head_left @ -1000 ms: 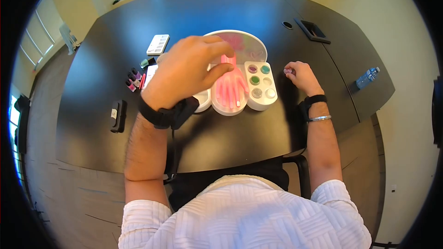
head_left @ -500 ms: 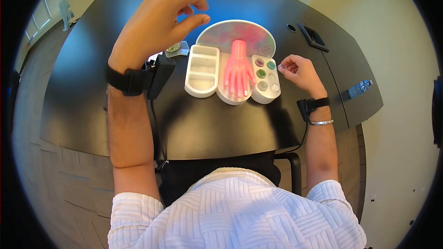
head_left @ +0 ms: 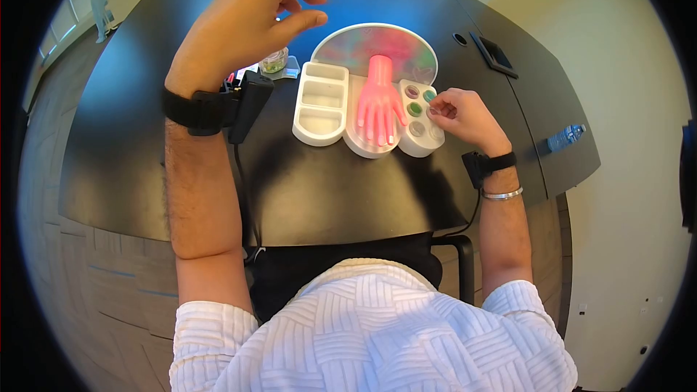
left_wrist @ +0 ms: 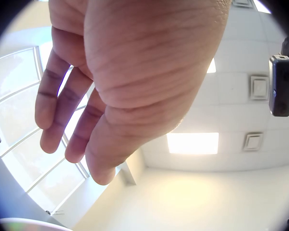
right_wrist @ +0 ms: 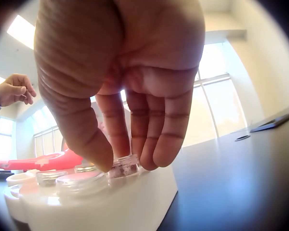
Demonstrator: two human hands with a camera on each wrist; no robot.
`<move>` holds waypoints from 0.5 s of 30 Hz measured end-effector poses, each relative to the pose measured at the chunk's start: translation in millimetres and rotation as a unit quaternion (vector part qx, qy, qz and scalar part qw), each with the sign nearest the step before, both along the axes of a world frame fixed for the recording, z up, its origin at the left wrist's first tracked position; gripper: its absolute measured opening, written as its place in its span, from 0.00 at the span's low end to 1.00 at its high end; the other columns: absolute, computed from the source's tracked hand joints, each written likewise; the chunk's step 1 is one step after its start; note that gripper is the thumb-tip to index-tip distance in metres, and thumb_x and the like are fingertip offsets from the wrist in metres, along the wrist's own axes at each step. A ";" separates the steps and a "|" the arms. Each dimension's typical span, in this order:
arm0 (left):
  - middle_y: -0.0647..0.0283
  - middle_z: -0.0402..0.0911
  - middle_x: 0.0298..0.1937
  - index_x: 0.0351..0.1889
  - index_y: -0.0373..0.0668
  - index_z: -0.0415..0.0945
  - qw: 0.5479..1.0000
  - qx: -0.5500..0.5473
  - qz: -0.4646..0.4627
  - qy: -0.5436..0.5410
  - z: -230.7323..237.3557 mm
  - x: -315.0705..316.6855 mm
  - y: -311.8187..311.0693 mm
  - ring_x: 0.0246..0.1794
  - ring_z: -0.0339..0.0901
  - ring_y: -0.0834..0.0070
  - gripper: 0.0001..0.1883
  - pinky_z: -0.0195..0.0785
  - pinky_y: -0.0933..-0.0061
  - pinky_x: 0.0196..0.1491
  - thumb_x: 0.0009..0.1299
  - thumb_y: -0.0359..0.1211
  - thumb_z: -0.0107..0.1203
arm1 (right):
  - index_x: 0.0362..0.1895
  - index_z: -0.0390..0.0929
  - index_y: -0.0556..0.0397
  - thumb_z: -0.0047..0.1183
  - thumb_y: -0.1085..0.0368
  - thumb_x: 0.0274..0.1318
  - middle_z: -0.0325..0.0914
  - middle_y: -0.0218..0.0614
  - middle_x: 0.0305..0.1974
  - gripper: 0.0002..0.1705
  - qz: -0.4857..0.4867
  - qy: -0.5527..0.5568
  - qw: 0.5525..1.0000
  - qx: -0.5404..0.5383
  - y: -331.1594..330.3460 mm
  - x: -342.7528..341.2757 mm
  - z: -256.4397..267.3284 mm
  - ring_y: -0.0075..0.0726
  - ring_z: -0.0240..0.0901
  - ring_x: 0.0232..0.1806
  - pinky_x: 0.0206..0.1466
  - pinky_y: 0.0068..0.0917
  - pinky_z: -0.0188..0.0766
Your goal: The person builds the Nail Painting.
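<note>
1. Pinching a small clear jar [right_wrist: 124, 168] of purplish flecks in the right hand [head_left: 465, 117], setting thumb against one side and fingertips against the other, probably to keep it level at the white jar block [head_left: 422, 151].
2. Taking the pink model hand [head_left: 377, 105] as the clock's centre, placing that jar at 3 o'clock, just below the teal jar [head_left: 429, 95]. Cannot tell its depth in any well, because of the fingers in front.
3. Holding the left hand [head_left: 265, 11] up at 10 o'clock, well apart from the right, bending its fingers loosely around nothing; likely sparing the work from an elbow or a shadow.
4. Seating the purple jar [head_left: 412, 92], green jar [head_left: 414, 109] and grey jar [head_left: 417, 129] in the same block, presumably to stop sliding or tipping.
5. Resting the model hand nails up, pointing its fingers toward 6 o'clock, likely to present the nails to the near side.
6. Backing everything at 12 o'clock with a shiny half-round panel [head_left: 345, 42]; flanking at 9 with a three-compartment tray [head_left: 317, 141], perhaps for loose bits.
7. Standing off a water bottle [head_left: 565, 138] at 3 o'clock, far across the bench [head_left: 341, 203], perhaps against spills.
</note>
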State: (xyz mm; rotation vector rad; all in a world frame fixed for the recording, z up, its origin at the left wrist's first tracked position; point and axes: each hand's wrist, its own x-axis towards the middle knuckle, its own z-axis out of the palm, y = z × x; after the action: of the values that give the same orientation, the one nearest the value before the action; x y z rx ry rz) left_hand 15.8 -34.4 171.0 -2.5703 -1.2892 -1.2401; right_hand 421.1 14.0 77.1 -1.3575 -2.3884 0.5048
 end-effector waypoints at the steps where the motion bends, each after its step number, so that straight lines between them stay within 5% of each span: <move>1: 0.57 0.89 0.38 0.46 0.36 0.85 1.000 -0.001 -0.002 0.001 0.4 -1.1 0.2 0.39 0.89 0.66 0.12 0.80 0.67 0.45 0.71 0.33 0.71 | 0.43 0.87 0.63 0.69 0.65 0.59 0.83 0.42 0.33 0.13 0.005 0.008 1.000 -0.002 0.2 0.0 -0.9 0.34 0.82 0.32 0.42 0.31 0.81; 15: 0.59 0.91 0.41 0.52 0.38 0.85 1.000 -0.007 0.025 0.000 -5.2 -39.2 10.3 0.40 0.88 0.72 0.14 0.80 0.69 0.48 0.75 0.36 0.69 | 0.38 0.89 0.61 0.65 0.67 0.53 0.88 0.50 0.33 0.11 -0.057 -0.056 0.996 0.035 1.7 -9.3 -2.4 0.52 0.88 0.36 0.46 0.40 0.83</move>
State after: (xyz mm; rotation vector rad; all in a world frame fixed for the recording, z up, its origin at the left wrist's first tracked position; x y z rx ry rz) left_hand -23.4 -24.2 165.9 -2.5310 -1.3589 -1.2257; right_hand 411.7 15.6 74.8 -1.5179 -2.3752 0.3196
